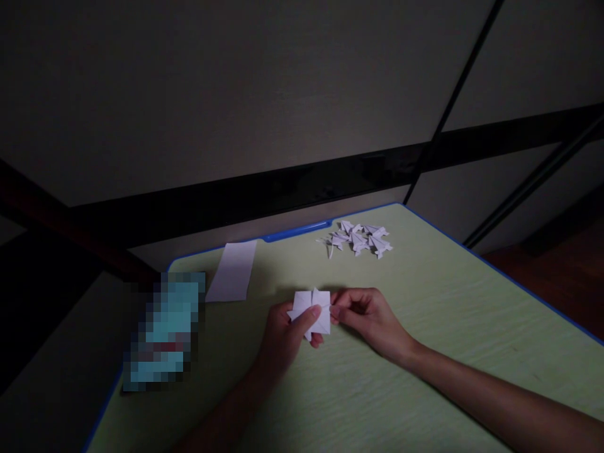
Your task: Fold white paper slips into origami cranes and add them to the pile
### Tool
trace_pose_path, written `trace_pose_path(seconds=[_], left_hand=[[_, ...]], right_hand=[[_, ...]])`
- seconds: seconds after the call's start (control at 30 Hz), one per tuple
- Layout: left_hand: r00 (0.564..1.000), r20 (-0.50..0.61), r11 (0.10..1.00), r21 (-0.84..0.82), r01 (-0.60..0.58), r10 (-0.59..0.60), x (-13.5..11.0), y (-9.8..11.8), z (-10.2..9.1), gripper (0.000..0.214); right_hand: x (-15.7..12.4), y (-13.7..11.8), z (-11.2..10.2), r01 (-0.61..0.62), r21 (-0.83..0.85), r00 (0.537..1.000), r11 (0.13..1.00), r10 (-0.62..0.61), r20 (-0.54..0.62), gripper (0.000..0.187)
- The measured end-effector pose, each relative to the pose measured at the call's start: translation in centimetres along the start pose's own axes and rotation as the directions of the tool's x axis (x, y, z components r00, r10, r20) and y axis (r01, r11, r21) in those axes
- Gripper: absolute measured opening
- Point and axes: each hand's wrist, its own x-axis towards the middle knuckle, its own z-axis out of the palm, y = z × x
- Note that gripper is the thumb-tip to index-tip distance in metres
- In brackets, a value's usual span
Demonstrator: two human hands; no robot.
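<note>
A small white folded paper piece (311,308) is held just above the pale green table (425,352). My left hand (285,333) grips its left side, thumb across the front. My right hand (368,318) pinches its right edge with fingertips curled. Both forearms reach in from the bottom of the view.
A pile of several finished white folded paper figures (358,239) lies near the table's far edge. A flat white paper strip (233,270) lies at the far left. A blurred-out teal object (163,330) sits at the left edge. The table has a blue rim (297,231); dark walls behind.
</note>
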Motion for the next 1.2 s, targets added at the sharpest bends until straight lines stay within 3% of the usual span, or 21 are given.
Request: trace_pose_path(seconds=[0.3, 0.63, 0.8, 1.0, 1.2], left_hand=[[0.998, 0.044, 0.994, -0.106, 0.041, -0.037, 0.35, -0.23, -0.20, 0.024], [0.992, 0.009, 0.992, -0.011, 0.124, -0.124, 0.19, 0.43, -0.32, 0.020], [0.993, 0.053, 0.994, -0.022, 0.105, -0.104, 0.21, 0.42, -0.44, 0.018], [0.998, 0.023, 0.998, -0.045, 0.054, -0.053, -0.10, 0.01, -0.50, 0.015], [0.995, 0.084, 0.998, -0.014, 0.056, -0.055, -0.07, -0.28, -0.64, 0.014]], right_hand=[[0.15, 0.18, -0.03, -0.003, 0.026, 1.000, 1.000, 0.003, 0.004, 0.015], [0.12, 0.23, -0.13, 0.003, 0.009, 0.998, 1.000, -0.003, 0.055, 0.011], [0.20, 0.28, -0.23, -0.023, 0.021, 0.997, 1.000, 0.022, 0.069, 0.011], [0.33, 0.37, -0.10, -0.057, 0.040, 0.994, 0.998, 0.053, 0.100, 0.017], [0.11, 0.14, -0.05, -0.105, -0.091, 0.976, 0.990, 0.120, 0.180, 0.022]])
